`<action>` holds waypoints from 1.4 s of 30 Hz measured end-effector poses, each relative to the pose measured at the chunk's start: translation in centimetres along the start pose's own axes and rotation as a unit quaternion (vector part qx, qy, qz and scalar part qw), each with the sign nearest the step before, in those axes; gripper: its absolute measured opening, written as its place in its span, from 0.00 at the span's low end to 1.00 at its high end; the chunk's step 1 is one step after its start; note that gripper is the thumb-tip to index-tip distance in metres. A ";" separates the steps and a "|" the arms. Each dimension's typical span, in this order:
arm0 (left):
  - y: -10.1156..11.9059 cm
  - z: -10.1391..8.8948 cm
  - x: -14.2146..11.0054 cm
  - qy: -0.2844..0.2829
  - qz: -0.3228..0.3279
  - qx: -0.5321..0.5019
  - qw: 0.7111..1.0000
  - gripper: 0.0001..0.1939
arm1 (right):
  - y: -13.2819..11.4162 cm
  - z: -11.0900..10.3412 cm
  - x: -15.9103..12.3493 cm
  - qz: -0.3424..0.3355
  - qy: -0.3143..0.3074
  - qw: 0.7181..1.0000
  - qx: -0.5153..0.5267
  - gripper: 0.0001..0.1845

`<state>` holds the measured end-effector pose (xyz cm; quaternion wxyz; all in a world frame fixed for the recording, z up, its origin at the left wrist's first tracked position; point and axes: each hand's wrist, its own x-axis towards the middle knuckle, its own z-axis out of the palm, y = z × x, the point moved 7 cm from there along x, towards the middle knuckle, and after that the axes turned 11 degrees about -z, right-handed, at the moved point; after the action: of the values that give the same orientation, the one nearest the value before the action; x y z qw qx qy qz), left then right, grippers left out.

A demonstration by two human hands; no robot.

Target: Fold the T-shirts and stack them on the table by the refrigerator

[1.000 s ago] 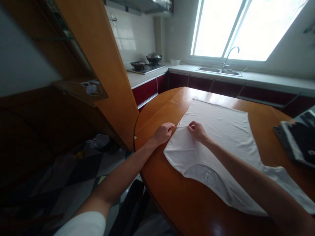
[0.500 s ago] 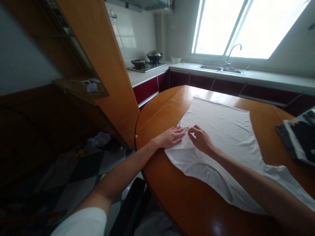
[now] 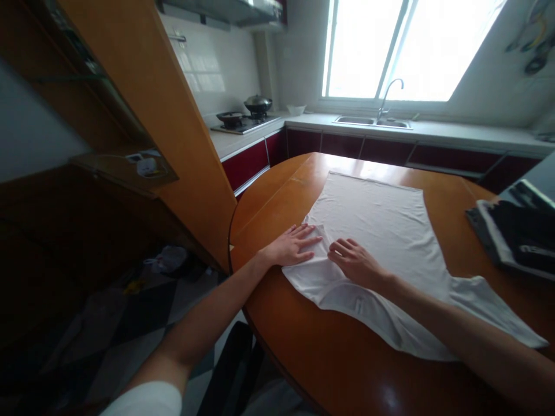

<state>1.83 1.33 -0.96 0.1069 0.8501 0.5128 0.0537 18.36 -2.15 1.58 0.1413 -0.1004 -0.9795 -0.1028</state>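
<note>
A white T-shirt (image 3: 381,219) lies spread on the wooden table (image 3: 269,196), its neckline toward me and its hem at the far side. My left hand (image 3: 292,245) rests flat with fingers spread over the left sleeve, which is folded inward on the body. Just right of it, my right hand (image 3: 358,261) is closed, fingertips curled down on the shirt beside the folded sleeve and pinching the cloth there. The right sleeve stretches out toward the table's right edge, partly behind my right forearm.
A stack of dark and white folded clothes (image 3: 515,237) sits at the table's right. Beyond the table is a counter with a sink (image 3: 373,121) and a stove (image 3: 245,124) bearing two pans. A wooden panel (image 3: 186,144) rises at the left.
My right hand has come down lower onto the shirt, its fingers more curled. My left hand stays flat on the sleeve with its fingers spread wider. The view has shifted slightly to the right.
</note>
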 end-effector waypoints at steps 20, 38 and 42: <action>-1.6 -1.7 10.2 0.121 -0.013 -0.065 0.990 0.06 | 0.8 0.8 -1.4 0.059 0.089 0.977 0.185 0.14; 0.8 1.0 9.3 0.048 -0.008 -0.015 0.999 0.29 | 1.1 0.6 -1.4 0.058 0.095 0.977 0.183 0.13; -1.6 0.5 10.3 0.066 -0.056 -0.020 0.996 0.29 | 1.2 0.6 -1.4 0.059 0.104 0.975 0.190 0.13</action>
<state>5.35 11.11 -2.04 0.0922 0.8123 0.5645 0.1139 19.81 -1.14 0.83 0.2650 -0.1181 -0.9534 0.0834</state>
